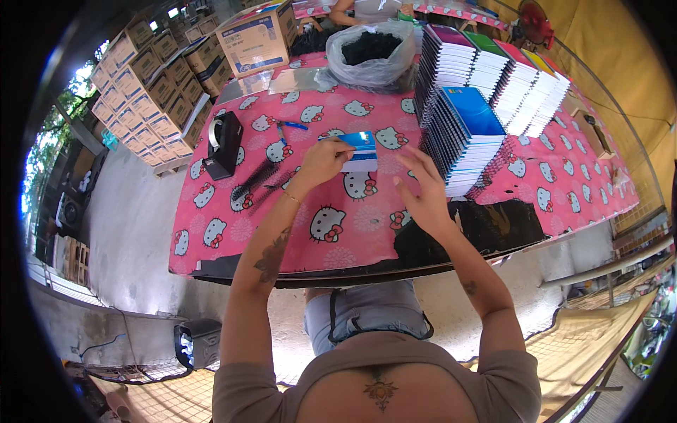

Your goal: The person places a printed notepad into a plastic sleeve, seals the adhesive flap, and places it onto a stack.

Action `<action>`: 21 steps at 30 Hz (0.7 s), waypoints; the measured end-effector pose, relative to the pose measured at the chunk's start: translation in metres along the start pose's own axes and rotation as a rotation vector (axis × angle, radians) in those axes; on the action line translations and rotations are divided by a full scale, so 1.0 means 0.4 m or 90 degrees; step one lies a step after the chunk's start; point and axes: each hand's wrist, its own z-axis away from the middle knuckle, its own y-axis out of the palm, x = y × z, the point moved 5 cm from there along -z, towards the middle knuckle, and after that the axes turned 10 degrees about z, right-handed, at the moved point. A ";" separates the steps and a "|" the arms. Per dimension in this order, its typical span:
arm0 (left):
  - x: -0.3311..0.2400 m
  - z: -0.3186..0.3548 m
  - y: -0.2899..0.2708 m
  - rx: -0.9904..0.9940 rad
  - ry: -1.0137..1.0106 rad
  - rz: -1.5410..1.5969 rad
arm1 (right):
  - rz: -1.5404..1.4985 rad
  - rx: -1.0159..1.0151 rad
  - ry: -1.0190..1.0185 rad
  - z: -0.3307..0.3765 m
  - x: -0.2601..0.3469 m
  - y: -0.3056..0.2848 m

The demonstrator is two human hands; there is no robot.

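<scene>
My left hand (326,161) is closed, its fingertips pinching the left edge of a flat, glossy blue-and-white piece (362,143). It looks like a notebook cover or a thin notebook; its exact kind is unclear. My right hand (425,185) hovers to the right of it, fingers spread and holding nothing. Close beyond that hand rises a stack of spiral notebooks (474,113) with blue covers. Left of my left hand, loose black binding coils (255,180) lie on the table. A blue pen (295,126) rests farther back.
The table has a pink patterned cover (296,247), torn at the front edge. A black device with a handle (223,144) sits at left. Behind are a clear bag of black coils (338,70), a carton (257,39) and taller notebook stacks (518,92). Another person (377,8) is across.
</scene>
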 end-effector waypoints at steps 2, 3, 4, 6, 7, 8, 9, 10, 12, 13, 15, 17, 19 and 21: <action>-0.004 -0.009 -0.002 -0.009 0.005 -0.012 | -0.076 0.038 0.093 0.010 -0.056 0.061; -0.005 -0.012 -0.006 -0.015 0.006 -0.019 | -0.109 0.043 0.127 0.022 -0.081 0.100; -0.038 -0.017 -0.013 -0.089 0.077 -0.076 | -0.135 0.043 0.160 0.026 -0.103 0.124; -0.107 0.026 -0.033 -0.250 0.211 -0.201 | -0.153 0.010 0.151 0.015 -0.101 0.136; -0.163 0.048 -0.038 -0.224 0.245 -0.212 | -0.139 -0.030 0.114 0.002 -0.059 0.104; -0.221 0.086 -0.032 -0.192 0.274 -0.221 | -0.127 -0.067 0.083 0.002 -0.019 0.077; -0.228 0.117 -0.001 -0.119 0.259 -0.191 | -0.135 -0.061 0.061 0.011 -0.009 0.064; -0.227 0.146 0.036 -0.046 0.241 -0.158 | -0.217 0.022 0.145 0.047 -0.046 0.084; -0.237 0.210 0.077 -0.043 0.214 -0.132 | -0.377 0.192 0.310 0.147 -0.109 0.145; -0.238 0.234 0.090 -0.043 0.205 -0.119 | -0.403 0.177 0.344 0.180 -0.115 0.152; -0.197 0.278 0.064 -0.240 0.047 0.098 | -0.455 0.146 0.413 0.225 -0.120 0.166; -0.148 0.351 0.107 -0.356 -0.081 0.305 | -0.408 0.176 0.351 0.218 -0.076 0.178; -0.131 0.388 0.171 -0.412 -0.158 0.499 | -0.395 0.198 0.314 0.210 -0.060 0.188; -0.058 0.374 0.122 -0.325 -0.255 0.383 | -0.414 0.210 0.314 0.213 -0.082 0.186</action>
